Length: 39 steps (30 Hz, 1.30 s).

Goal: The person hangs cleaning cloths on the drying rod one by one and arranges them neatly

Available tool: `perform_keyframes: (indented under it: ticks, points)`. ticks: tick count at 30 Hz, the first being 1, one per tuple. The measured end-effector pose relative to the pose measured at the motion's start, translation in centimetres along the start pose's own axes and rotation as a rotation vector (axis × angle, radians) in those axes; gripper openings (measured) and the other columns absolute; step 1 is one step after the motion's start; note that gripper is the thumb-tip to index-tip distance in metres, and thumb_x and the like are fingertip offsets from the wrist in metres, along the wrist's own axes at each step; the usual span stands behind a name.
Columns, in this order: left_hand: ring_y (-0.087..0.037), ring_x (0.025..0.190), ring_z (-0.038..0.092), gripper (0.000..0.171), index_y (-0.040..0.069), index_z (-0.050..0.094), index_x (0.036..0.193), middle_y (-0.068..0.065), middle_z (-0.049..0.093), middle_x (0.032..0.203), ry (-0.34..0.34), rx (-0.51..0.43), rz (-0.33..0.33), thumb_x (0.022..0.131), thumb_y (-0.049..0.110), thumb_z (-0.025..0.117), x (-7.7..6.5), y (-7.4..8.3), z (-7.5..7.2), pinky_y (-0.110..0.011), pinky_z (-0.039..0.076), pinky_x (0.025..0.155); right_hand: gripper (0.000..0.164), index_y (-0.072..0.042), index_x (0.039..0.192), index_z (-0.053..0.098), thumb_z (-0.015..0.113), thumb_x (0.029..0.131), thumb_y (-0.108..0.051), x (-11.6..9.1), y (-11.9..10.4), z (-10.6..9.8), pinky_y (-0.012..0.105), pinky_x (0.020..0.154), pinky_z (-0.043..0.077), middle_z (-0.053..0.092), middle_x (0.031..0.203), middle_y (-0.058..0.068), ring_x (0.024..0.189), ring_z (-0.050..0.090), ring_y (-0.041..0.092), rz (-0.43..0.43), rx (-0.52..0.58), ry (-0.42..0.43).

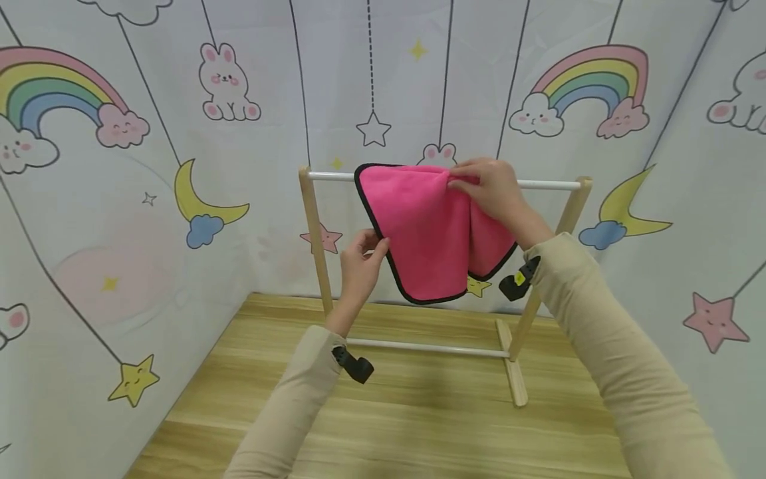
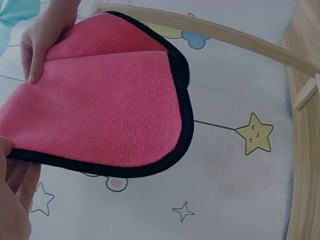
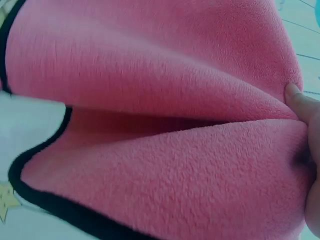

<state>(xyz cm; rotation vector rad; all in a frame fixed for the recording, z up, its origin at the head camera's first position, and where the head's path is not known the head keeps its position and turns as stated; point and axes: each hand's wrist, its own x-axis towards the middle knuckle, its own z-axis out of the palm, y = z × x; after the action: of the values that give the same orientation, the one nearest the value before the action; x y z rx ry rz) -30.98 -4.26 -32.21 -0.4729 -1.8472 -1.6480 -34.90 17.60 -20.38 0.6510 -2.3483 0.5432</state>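
Both your left hand (image 1: 361,267) and right hand (image 1: 493,191) pinch the black-trimmed pink fleece cloth (image 1: 421,233), which could slump below your fingers if the upper pinch loosens.

There was one pink cloth (image 1: 419,233), one left hand (image 1: 361,267) and one right hand (image 1: 493,188). There was one rack (image 1: 318,259) with two white bars (image 1: 419,347) and two wooden posts (image 1: 572,209). The head view showed two wrist devices (image 1: 358,368), two rainbows (image 1: 592,72) and two moons (image 1: 218,211).

Both long sleeves (image 1: 628,359) are plain beige, creased; each cuff (image 1: 552,249) carries a black, curved wrist camera (image 1: 360,370), the right one bearing a yellow mark (image 1: 518,278).
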Motion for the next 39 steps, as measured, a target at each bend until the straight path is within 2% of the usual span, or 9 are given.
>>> perform_keyframes:
  ticks: [4, 8, 12, 16, 27, 29, 32, 35, 39]
  points:
    - [-0.009, 0.072, 0.059, 0.015, -0.007, 0.062, 0.092, -0.021, 0.064, 0.083, 0.078, -0.014, 0.049, 0.085, 0.006, 0.062, 1.6, 1.2, -0.5, -0.012, 0.050, 0.061, 0.022, -0.005, 0.102, 0.070, 0.066, 0.083, -0.014, 0.1, 0.2, -0.1, 0.039, 0.079, 0.052, 0.069, 0.097, 0.014, 0.094, 0.061, 0.026, -0.019, 0.031, 0.132]
    - [-0.014, 0.074, 0.059, 0.017, -0.006, 0.063, 0.095, -0.018, 0.065, 0.084, 0.118, 0.057, 0.095, 0.086, 0.008, 0.060, 3.9, 2.8, -0.4, -0.011, 0.049, 0.061, 0.023, -0.002, 0.102, 0.069, 0.064, 0.084, -0.016, 0.7, 0.3, -0.7, 0.039, 0.079, 0.052, 0.068, 0.096, 0.015, 0.090, 0.062, 0.026, -0.006, 0.014, 0.219]
    - [-0.021, 0.077, 0.060, 0.019, -0.004, 0.063, 0.097, -0.016, 0.065, 0.087, 0.158, 0.138, 0.117, 0.088, 0.012, 0.058, 6.5, 4.1, -0.3, -0.014, 0.047, 0.063, 0.027, -0.004, 0.108, 0.067, 0.062, 0.086, -0.021, 0.9, 0.6, -1.8, 0.039, 0.083, 0.049, 0.067, 0.103, 0.014, 0.095, 0.059, 0.027, 0.041, -0.041, 0.104]
    - [-0.020, 0.076, 0.060, 0.018, -0.003, 0.064, 0.096, -0.014, 0.066, 0.087, 0.198, 0.159, 0.084, 0.088, 0.012, 0.058, 8.0, 4.3, -0.5, -0.013, 0.044, 0.063, 0.030, -0.005, 0.110, 0.066, 0.065, 0.084, -0.021, 0.1, 1.2, -2.7, 0.039, 0.081, 0.046, 0.066, 0.105, 0.014, 0.096, 0.055, 0.027, 0.004, -0.076, -0.022]
    - [-0.020, 0.076, 0.059, 0.018, -0.004, 0.064, 0.096, -0.015, 0.065, 0.087, 0.183, 0.180, 0.035, 0.088, 0.012, 0.058, 8.0, 3.0, -1.3, -0.014, 0.043, 0.063, 0.032, -0.001, 0.110, 0.065, 0.069, 0.079, -0.007, -1.4, 2.1, -4.1, 0.044, 0.077, 0.050, 0.066, 0.103, 0.017, 0.096, 0.053, 0.030, -0.102, -0.133, -0.077]
    - [-0.020, 0.077, 0.059, 0.019, -0.004, 0.063, 0.096, -0.015, 0.066, 0.088, 0.174, 0.176, 0.042, 0.088, 0.012, 0.058, 8.0, 3.0, -1.2, -0.013, 0.042, 0.063, 0.026, 0.001, 0.106, 0.067, 0.066, 0.081, -0.004, -1.0, 1.8, -4.5, 0.043, 0.082, 0.050, 0.067, 0.100, 0.018, 0.093, 0.056, 0.030, -0.134, -0.158, -0.040]
    - [-0.020, 0.077, 0.060, 0.020, -0.004, 0.063, 0.097, -0.015, 0.066, 0.088, 0.182, 0.164, 0.051, 0.088, 0.013, 0.059, 8.3, 3.3, -1.1, -0.012, 0.042, 0.062, 0.022, 0.001, 0.106, 0.067, 0.061, 0.085, -0.003, -0.1, 1.5, -4.8, 0.041, 0.088, 0.048, 0.066, 0.103, 0.018, 0.096, 0.057, 0.030, -0.152, -0.167, 0.084]
    - [-0.021, 0.078, 0.061, 0.021, -0.004, 0.063, 0.097, -0.016, 0.066, 0.089, 0.204, 0.155, 0.040, 0.088, 0.014, 0.059, 8.7, 3.5, -1.0, -0.013, 0.046, 0.064, 0.027, 0.000, 0.112, 0.064, 0.060, 0.087, -0.008, 0.6, 1.7, -4.6, 0.040, 0.103, 0.037, 0.061, 0.117, 0.016, 0.109, 0.054, 0.031, -0.104, -0.152, 0.116]
    - [-0.015, 0.080, 0.061, 0.024, 0.003, 0.063, 0.101, -0.008, 0.066, 0.092, 0.209, 0.271, -0.054, 0.089, 0.023, 0.058, 8.7, 3.1, -1.7, -0.019, 0.049, 0.069, 0.027, -0.001, 0.111, 0.065, 0.059, 0.088, -0.014, 0.0, 2.6, -3.8, 0.043, 0.100, 0.039, 0.062, 0.115, 0.016, 0.112, 0.051, 0.031, -0.014, -0.147, -0.011]
